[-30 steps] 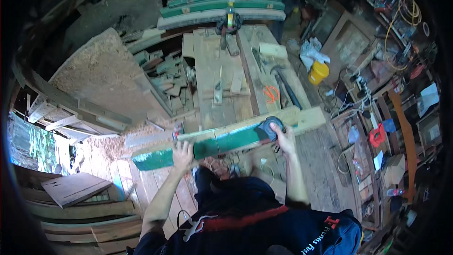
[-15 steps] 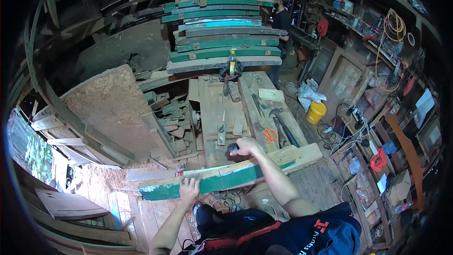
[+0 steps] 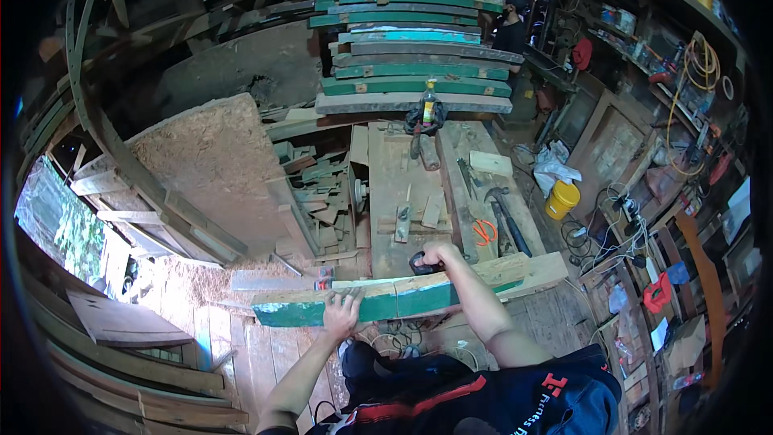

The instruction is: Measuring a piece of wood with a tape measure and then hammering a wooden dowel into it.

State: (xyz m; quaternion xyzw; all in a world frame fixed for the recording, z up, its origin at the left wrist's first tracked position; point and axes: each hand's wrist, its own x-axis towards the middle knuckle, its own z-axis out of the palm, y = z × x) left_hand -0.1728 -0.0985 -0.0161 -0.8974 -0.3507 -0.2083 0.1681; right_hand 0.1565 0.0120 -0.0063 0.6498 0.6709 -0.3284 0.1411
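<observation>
A curved wooden beam [image 3: 427, 300], green on its near side and bare wood on top, lies across the near end of the workbench [image 3: 386, 185]. My left hand [image 3: 342, 312] grips its left half, fingers over the top edge. Just behind the beam, my right hand [image 3: 439, 254] is closed round the handle of a dark tool [image 3: 419, 263]; the rest of the tool is mostly hidden. Nearest to that hand are orange-handled scissors [image 3: 485, 231]. A claw hammer [image 3: 507, 219] and small wood pieces [image 3: 432, 211] lie further along the bench.
Several green and grey beams [image 3: 419, 84] lie stacked beyond the bench, where a person [image 3: 509, 32] stands. A bottle [image 3: 428, 103] stands at the bench's far end. Wood offcuts [image 3: 322, 193] are piled on the left. To the right are a yellow bucket [image 3: 563, 199] and tangled cables [image 3: 628, 217].
The whole view has swung a little to the left, so things sit further right in it. Both hands keep their places on the beam and the tool.
</observation>
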